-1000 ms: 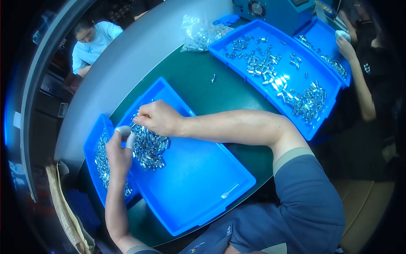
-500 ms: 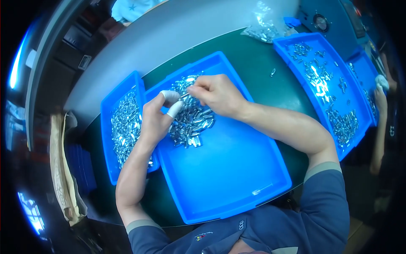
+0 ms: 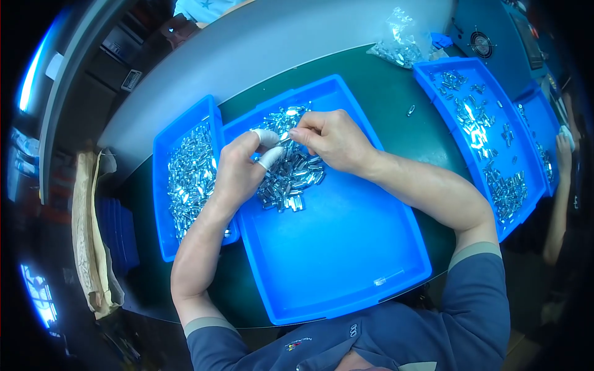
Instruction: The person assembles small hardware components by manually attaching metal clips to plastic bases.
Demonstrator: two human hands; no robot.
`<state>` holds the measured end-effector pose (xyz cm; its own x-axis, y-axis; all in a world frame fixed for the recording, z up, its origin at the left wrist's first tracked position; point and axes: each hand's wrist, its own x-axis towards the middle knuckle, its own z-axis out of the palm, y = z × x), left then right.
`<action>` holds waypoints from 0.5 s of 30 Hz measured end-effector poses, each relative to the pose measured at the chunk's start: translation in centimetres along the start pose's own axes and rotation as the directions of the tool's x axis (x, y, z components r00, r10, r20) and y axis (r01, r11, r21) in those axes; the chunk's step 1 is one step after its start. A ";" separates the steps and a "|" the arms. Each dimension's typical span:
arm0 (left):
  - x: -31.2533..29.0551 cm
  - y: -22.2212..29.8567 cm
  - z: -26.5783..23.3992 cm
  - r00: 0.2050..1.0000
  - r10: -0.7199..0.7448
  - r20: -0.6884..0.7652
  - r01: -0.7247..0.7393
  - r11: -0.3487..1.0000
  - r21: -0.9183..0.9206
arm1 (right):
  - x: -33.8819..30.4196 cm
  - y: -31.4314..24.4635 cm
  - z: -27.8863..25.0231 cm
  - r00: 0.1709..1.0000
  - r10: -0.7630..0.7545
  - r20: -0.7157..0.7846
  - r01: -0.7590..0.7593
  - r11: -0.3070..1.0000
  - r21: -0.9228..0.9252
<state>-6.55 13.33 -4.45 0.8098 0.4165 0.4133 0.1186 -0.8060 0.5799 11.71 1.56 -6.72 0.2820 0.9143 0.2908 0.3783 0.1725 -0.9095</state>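
Observation:
A pile of small shiny metal parts (image 3: 296, 176) lies in the far half of the large blue tray (image 3: 334, 260) before me. Above it my left hand (image 3: 240, 166), with white finger cots on thumb and forefinger, pinches one small metal part (image 3: 284, 138). My right hand (image 3: 337, 139) meets it from the right, its thumb and forefinger closed at the end of the same part. Whatever finer detail the part has is too small to make out.
A smaller blue tray (image 3: 159, 204) full of metal parts stands at left. To the right is a long blue tray (image 3: 427, 93) with scattered parts. A clear bag of parts (image 3: 399, 46) lies at the back. One loose part (image 3: 411, 110) rests on the green mat (image 3: 365, 65). Another person's hand (image 3: 564, 145) is at far right.
The whole view has shifted slightly, with trays and hands appearing a little farther right. Both hands stay together over the pile, still pinching a small metal part.

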 end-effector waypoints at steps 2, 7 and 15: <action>-0.1 -0.1 0.3 0.998 0.056 -0.025 -0.055 0.997 0.048 | -0.1 0.2 0.1 0.986 -0.161 -0.031 0.149 0.958 -0.244; -0.3 -0.3 0.4 0.995 0.097 0.002 -0.096 0.988 0.125 | -0.1 -0.2 0.0 0.997 -0.083 -0.009 0.078 0.966 -0.246; -0.5 0.0 0.8 0.999 0.050 -0.006 -0.049 0.991 0.124 | 0.0 0.6 -0.3 0.999 -0.032 -0.001 0.031 0.987 -0.156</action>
<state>-6.48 12.82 -5.21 0.8115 0.3780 0.4456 0.1494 -0.8714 0.4673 12.24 1.54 -7.18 0.2711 0.9078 0.3202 0.5202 0.1417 -0.8422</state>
